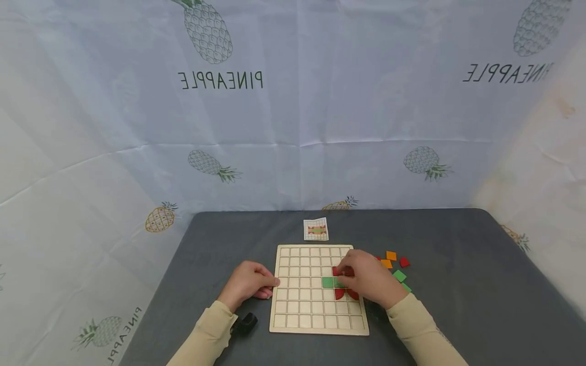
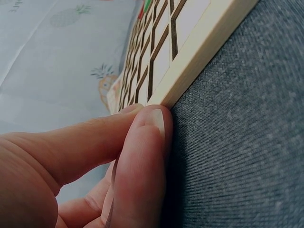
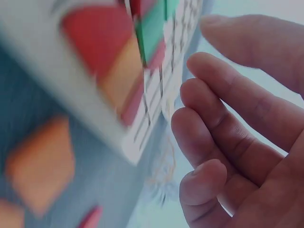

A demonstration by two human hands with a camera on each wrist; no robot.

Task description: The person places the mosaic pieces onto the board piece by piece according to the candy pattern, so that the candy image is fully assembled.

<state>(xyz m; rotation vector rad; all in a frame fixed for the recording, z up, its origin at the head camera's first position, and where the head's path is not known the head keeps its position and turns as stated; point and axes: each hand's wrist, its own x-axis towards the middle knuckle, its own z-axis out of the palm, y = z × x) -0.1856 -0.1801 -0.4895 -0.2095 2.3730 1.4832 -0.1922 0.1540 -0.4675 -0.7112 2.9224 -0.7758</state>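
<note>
A pale wooden grid board [image 1: 302, 307] lies on the dark table. My left hand [image 1: 247, 282] pinches its left edge between thumb and finger, as the left wrist view shows close up. Over the right part of the board is my right hand [image 1: 372, 277], with its fingers above the tiles. In the right wrist view its thumb and fingers [image 3: 228, 76] stand apart with nothing between them. A green tile [image 1: 327, 282] and red pieces [image 1: 339, 294] sit in the squares below. An orange tile [image 3: 121, 73] lies beside a red piece [image 3: 97, 35]; the right hand hides part of this group from the head view.
Right of the board are loose orange tiles [image 1: 391, 255], a red tile [image 1: 405, 262] and green tiles [image 1: 399, 276]. A small pattern card [image 1: 316, 231] lies behind the board. Near my left wrist is a black object [image 1: 247, 323]. Pineapple-print cloth [image 1: 297, 117] hangs behind the table.
</note>
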